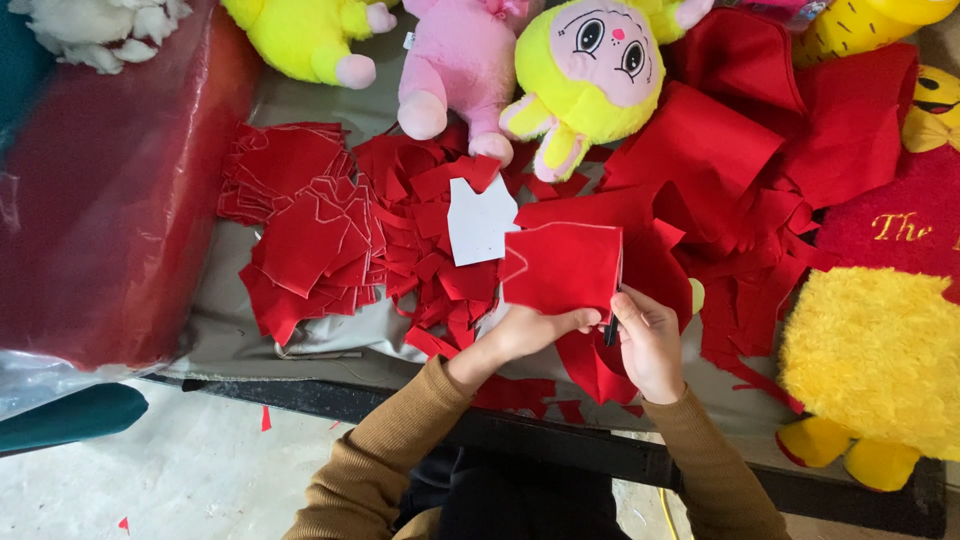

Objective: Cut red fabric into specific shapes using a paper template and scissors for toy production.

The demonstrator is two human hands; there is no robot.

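the step looks like cutting or trimming a red felt piece (560, 268), held up over the bench (300, 345) near its front edge, beside the heap of red offcuts (420, 245). the left hand (525, 335) pinches its lower edge from beneath, thumb closed on it. the right hand (650, 345) is curled around a dark tool (611, 325) at the piece's right edge; the next move likely needs the felt held taut.

A flat red felt piece (560, 268), roughly square with a notched top edge, is held up above scattered red scraps; a dark tool (611, 330), perhaps scissors, meets its lower right corner.
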